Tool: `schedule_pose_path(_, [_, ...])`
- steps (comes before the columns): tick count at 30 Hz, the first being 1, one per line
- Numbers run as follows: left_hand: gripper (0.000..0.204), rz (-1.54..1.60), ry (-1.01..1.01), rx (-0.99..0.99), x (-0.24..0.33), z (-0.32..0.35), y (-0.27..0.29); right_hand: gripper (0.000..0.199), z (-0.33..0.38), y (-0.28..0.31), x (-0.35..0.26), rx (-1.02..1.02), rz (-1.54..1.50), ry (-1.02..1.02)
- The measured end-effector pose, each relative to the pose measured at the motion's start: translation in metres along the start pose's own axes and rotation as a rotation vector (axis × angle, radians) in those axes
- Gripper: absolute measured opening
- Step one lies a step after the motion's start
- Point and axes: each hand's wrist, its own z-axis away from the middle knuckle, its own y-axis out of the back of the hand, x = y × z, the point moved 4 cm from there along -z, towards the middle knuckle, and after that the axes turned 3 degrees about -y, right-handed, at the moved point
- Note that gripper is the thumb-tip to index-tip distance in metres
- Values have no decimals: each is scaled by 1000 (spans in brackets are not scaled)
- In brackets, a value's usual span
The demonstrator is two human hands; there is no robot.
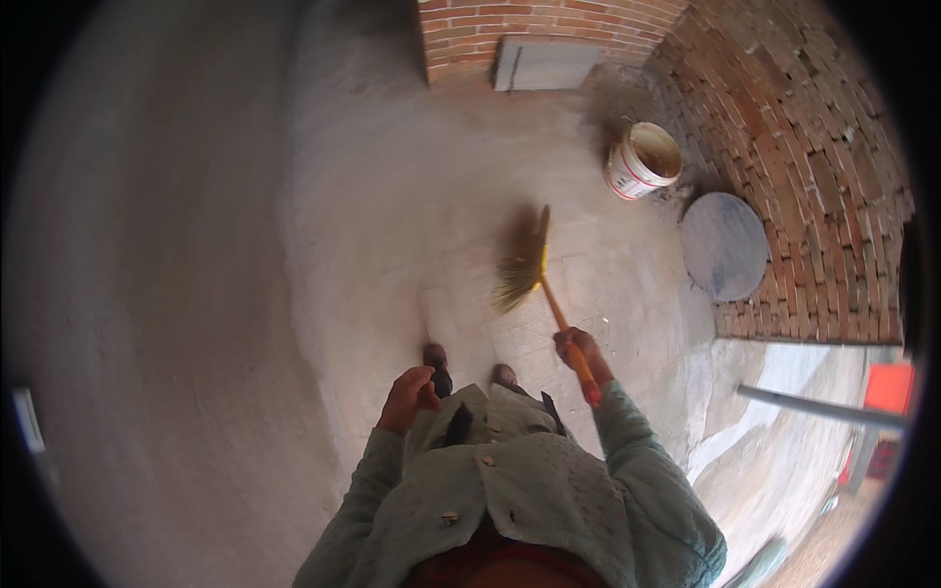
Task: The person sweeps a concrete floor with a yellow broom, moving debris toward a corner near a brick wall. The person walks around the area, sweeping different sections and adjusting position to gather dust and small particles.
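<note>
My right hand is closed around the orange handle of a short broom. Its straw-coloured bristles fan out over the dusty concrete floor just ahead of my feet. My left hand hangs by my waist, fingers curled in with nothing seen in them. Pale green sleeves cover both of my arms.
A white bucket stands near the red brick wall at the right. A round grey disc leans against that wall. A grey slab rests against the far brick wall. At the lower right are a metal bar and an orange object.
</note>
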Motion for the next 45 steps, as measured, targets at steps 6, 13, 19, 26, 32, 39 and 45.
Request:
schedule_pose_path(6, [21,-123,97,65,-3,-57,68,23,100,8,49,31,196,221])
schedule_pose_path(13, [18,-330,264,180,-46,-64,108,23,153,82,119,33,11,153])
schedule_pose_path(19, [21,-523,244,148,-69,-53,80,19,131,174,73,550,716,433])
schedule_pose_path(26, [23,-710,240,29,-91,-70,12,72,216,184,64,355,463,610])
schedule_pose_path(32, [25,-881,299,-12,-106,-107,-15,73,307,224,150,468,102,762])
schedule_pose_path(39, [25,-1046,353,-34,-97,-120,-32,35,305,312,247,565,-573,836])
schedule_pose_path(45, [24,-1128,362,-57,-83,-105,-41,8,232,401,208,151,-1090,870])
